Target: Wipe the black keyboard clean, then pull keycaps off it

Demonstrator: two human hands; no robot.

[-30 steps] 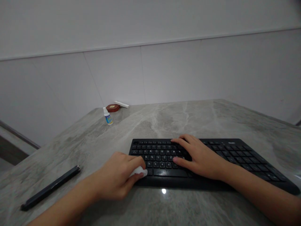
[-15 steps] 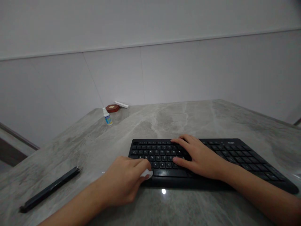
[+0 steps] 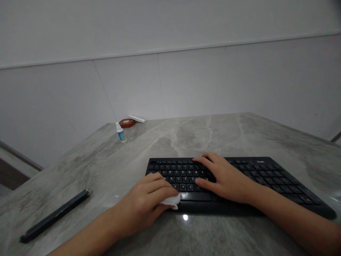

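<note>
Left hand (image 3: pixel 149 200) pinches a white wipe (image 3: pixel 172 201) on the keyboard (image 3: pixel 282 179), whose length runs rightward beneath the spread right hand (image 3: pixel 225 180)

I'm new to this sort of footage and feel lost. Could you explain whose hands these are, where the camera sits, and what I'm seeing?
There's no machine: these are one person's bare hands, seen by a camera worn on their head, looking forward and down. The left hand pinches a white wad, perhaps tissue or cloth, at the near edge of a black keyboard. The right hand rests on the keyboard, fingers spread. On the grey table, a dark stick lies to the left; farther back are a small white bottle, a reddish-brown box and a white bar.
</note>
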